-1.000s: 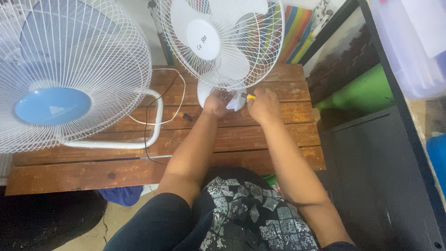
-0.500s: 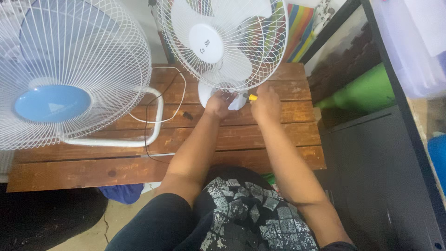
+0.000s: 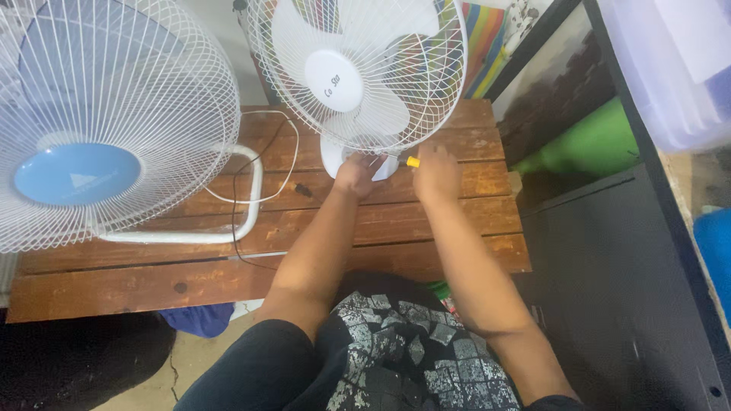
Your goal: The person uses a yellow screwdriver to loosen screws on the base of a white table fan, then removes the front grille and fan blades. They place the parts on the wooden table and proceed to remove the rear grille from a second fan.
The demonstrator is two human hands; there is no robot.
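Two hands: at the white plastic fan base [image 3: 335, 156] on the brown wooden surface [image 3: 228, 262].
Left hand [image 3: 356, 175]: fingers curled on base, at 9 o'clock of right.
Right hand [image 3: 435, 173]: closed around yellow-handled screwdriver [image 3: 412, 161].

Round white label [image 3: 333, 81] (fan hub)

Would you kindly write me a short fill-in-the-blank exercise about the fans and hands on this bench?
1. The right hand holds a tool with a ____ handle tip.
2. The left hand rests against the base of the ____ fan.
3. The fan with the blue hub stands to the person's ____.
4. Both fans stand on a ____ bench.

Missing words: yellow; white-hubbed; left; wooden
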